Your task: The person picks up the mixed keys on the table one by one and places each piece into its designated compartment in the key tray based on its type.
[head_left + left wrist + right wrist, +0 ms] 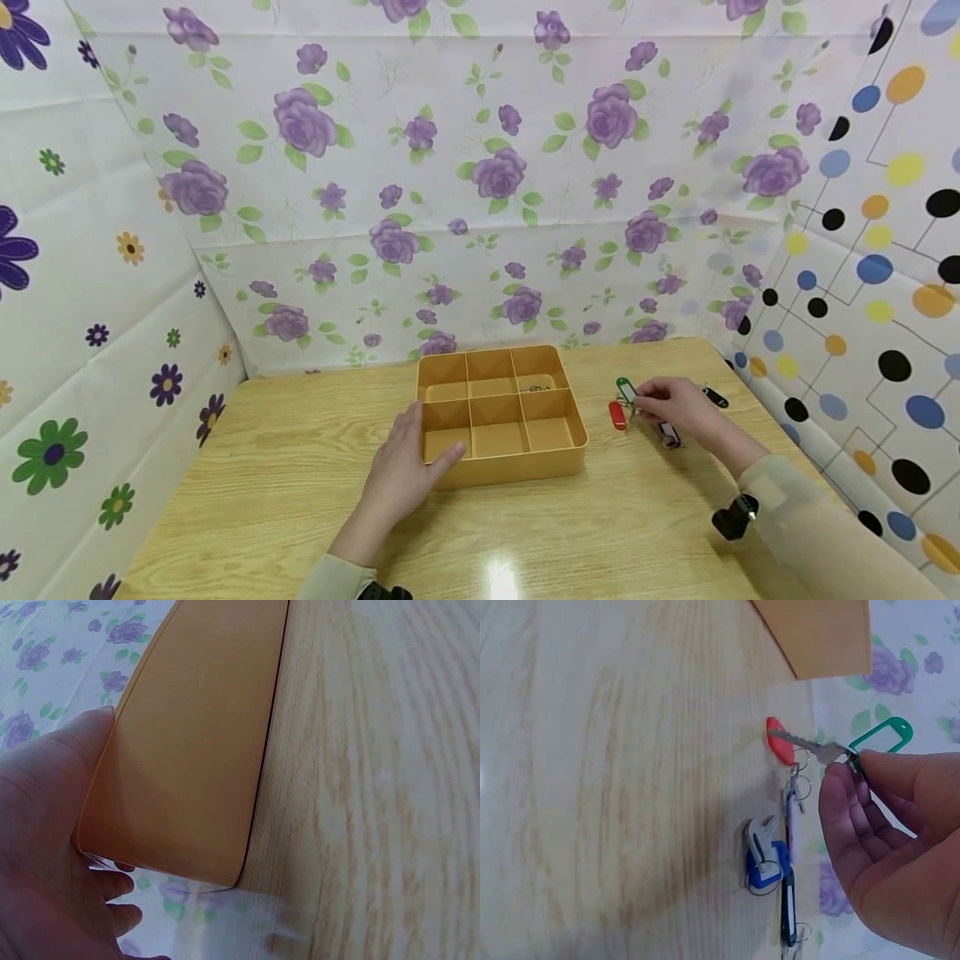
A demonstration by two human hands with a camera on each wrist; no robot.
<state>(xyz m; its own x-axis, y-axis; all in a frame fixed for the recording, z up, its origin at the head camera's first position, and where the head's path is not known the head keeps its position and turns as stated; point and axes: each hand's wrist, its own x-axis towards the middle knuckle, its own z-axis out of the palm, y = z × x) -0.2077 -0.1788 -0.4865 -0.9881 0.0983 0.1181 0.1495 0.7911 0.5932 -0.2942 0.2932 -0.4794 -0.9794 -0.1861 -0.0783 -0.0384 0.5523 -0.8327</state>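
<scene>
An orange organizer box (510, 468) with six compartments stands on the table. My left hand (401, 467) rests at its front left corner, thumb across the front rim and fingers along the left side; in the left wrist view the thumb (86, 733) touches the rim. To the right of the box, my right hand (686, 407) pinches a key (829, 753) with a green key tag (906, 729), raised over the table. Below and beside it lie a red key tag (617, 415), a blue key tag with keys (765, 874) and a black key tag (716, 397).
Small metallic items (536, 388) lie in the box's back right compartment. A pale lilac tag (793, 825) lies among the keys. Patterned cloths (450, 167) hang behind and on both sides of the wooden table (315, 450).
</scene>
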